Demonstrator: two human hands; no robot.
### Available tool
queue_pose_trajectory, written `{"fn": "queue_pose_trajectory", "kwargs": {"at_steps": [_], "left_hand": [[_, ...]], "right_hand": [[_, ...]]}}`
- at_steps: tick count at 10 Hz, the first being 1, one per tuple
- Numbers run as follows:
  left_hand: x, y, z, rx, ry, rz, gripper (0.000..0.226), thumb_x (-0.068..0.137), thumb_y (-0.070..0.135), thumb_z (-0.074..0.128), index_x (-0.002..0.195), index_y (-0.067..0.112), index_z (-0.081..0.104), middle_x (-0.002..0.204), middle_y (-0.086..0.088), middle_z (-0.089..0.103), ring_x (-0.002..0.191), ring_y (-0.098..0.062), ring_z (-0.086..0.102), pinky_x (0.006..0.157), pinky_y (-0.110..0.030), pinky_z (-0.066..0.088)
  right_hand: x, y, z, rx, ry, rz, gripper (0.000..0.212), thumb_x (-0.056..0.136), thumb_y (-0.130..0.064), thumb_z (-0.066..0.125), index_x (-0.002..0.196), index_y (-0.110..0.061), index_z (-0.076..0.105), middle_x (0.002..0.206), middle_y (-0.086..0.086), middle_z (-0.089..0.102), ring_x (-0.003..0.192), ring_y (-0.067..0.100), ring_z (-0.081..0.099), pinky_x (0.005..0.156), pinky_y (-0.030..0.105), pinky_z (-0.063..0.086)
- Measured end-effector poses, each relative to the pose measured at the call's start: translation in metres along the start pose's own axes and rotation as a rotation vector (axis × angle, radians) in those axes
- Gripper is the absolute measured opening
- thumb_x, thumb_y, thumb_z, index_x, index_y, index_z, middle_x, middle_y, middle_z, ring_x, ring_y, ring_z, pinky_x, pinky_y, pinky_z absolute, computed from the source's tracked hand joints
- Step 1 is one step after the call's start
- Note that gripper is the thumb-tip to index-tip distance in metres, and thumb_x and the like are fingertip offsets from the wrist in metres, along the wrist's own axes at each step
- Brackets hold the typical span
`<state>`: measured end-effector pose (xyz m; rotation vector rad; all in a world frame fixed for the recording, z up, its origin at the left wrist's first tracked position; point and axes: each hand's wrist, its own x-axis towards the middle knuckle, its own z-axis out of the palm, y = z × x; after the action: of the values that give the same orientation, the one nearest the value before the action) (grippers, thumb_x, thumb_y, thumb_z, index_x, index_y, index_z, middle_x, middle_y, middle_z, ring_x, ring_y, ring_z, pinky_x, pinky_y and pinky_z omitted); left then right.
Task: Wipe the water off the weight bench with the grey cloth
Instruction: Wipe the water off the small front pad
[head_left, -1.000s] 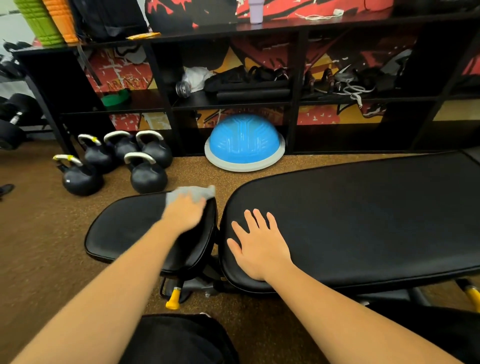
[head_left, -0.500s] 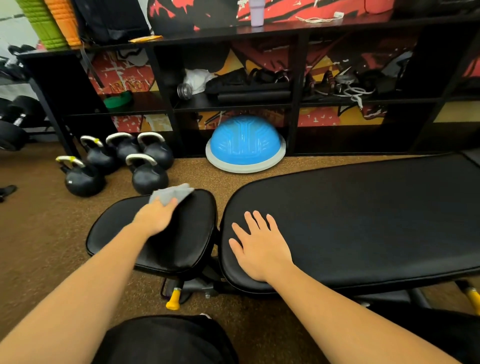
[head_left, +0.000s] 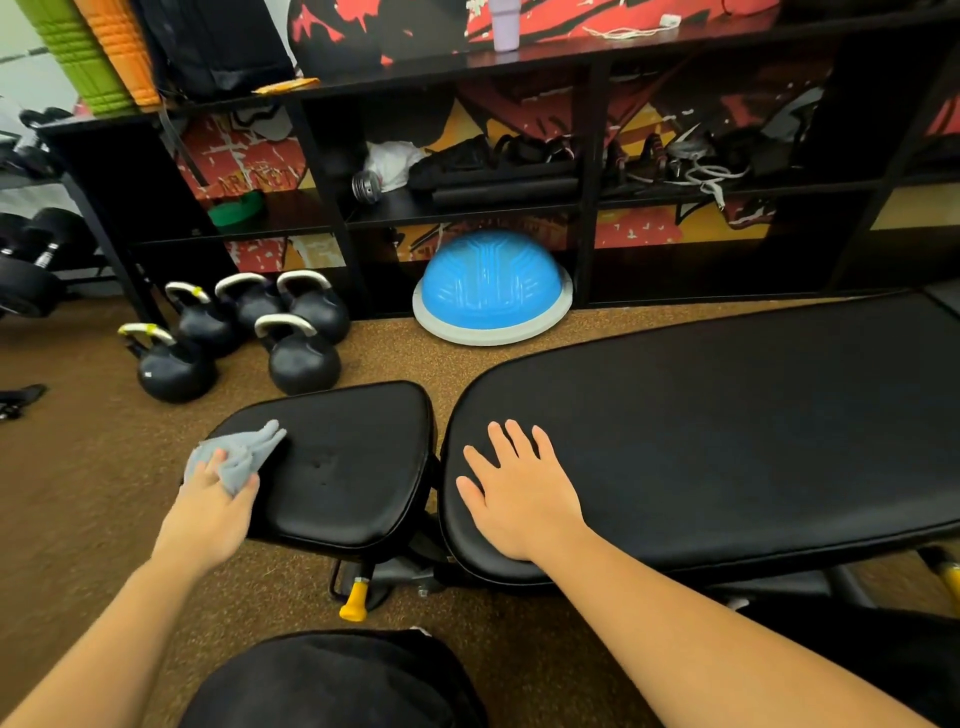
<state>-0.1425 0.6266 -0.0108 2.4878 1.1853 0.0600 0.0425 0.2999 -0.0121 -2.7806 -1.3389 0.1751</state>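
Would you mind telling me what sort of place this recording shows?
Most likely a gym or a home workout room: there is a padded black weight bench, a cluster of kettlebells on the floor, and a blue balance dome behind them.

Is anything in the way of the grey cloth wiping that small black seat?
Nothing visible. The left hand holds the crumpled grey cloth at the edge of the small black padded seat; no object lies on it.

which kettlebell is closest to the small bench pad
The kettlebell at the front right of the group, just beyond the small pad; the others stand behind it or farther left.
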Motion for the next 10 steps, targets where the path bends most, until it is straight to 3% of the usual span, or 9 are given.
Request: {"fn": "queue_pose_trajectory", "kwargs": {"at_steps": [1, 3, 4, 7, 9, 10], "left_hand": [[-0.027, -0.008, 0.01, 0.017, -0.008, 0.042, 0.054, 0.107, 0.041, 0.036, 0.159, 0.03, 0.025, 0.169, -0.006, 0.008, 0.156, -0.022, 0.001, 0.124, -0.044, 0.012], [-0.049, 0.009, 0.009, 0.087, 0.033, 0.084, 0.048, 0.108, 0.032, 0.036, 0.155, 0.019, 0.037, 0.162, -0.019, 0.026, 0.149, -0.035, 0.021, 0.118, -0.046, 0.018], [-0.022, 0.01, 0.007, -0.034, -0.023, 0.018, 0.052, 0.106, 0.04, 0.036, 0.155, 0.023, 0.038, 0.163, -0.011, 0.027, 0.15, -0.031, 0.021, 0.12, -0.048, 0.023], [0.059, 0.023, 0.018, 0.045, -0.001, -0.065, 0.076, 0.093, 0.064, 0.021, 0.156, 0.021, 0.033, 0.163, -0.008, 0.027, 0.15, -0.032, 0.019, 0.122, -0.051, 0.013], [-0.012, 0.039, 0.02, -0.016, 0.079, 0.131, 0.05, 0.107, 0.034, 0.04, 0.154, 0.017, 0.04, 0.165, -0.008, 0.025, 0.152, -0.026, 0.015, 0.124, -0.043, 0.007], [-0.042, 0.029, 0.02, -0.027, 0.052, 0.164, 0.051, 0.107, 0.037, 0.039, 0.155, 0.023, 0.037, 0.166, -0.003, 0.024, 0.154, -0.023, 0.015, 0.123, -0.04, 0.015]], "right_hand": [[-0.001, 0.0, 0.0, -0.006, 0.0, 0.002, 0.065, 0.106, -0.054, 0.007, 0.163, -0.026, 0.015, 0.171, 0.014, 0.003, 0.158, 0.034, -0.004, 0.125, 0.057, -0.001], [0.0, -0.001, 0.0, -0.019, 0.002, 0.002, 0.066, 0.106, -0.056, 0.007, 0.163, -0.025, 0.016, 0.171, 0.015, 0.004, 0.158, 0.035, -0.003, 0.125, 0.058, -0.001], [0.0, -0.002, -0.001, -0.015, -0.001, 0.004, 0.066, 0.106, -0.056, 0.005, 0.163, -0.025, 0.016, 0.171, 0.015, 0.004, 0.158, 0.036, -0.003, 0.125, 0.058, -0.001], [0.0, -0.003, -0.004, -0.006, -0.017, 0.01, 0.067, 0.105, -0.058, 0.003, 0.163, -0.027, 0.015, 0.171, 0.014, 0.003, 0.158, 0.034, -0.005, 0.125, 0.057, -0.002], [0.0, -0.002, -0.003, 0.001, -0.01, 0.005, 0.067, 0.105, -0.058, 0.004, 0.163, -0.027, 0.016, 0.171, 0.014, 0.004, 0.158, 0.034, -0.004, 0.125, 0.057, -0.003], [0.0, -0.002, -0.002, -0.002, -0.006, 0.005, 0.067, 0.105, -0.058, 0.004, 0.163, -0.027, 0.017, 0.171, 0.014, 0.004, 0.158, 0.035, -0.003, 0.125, 0.057, -0.002]]}}
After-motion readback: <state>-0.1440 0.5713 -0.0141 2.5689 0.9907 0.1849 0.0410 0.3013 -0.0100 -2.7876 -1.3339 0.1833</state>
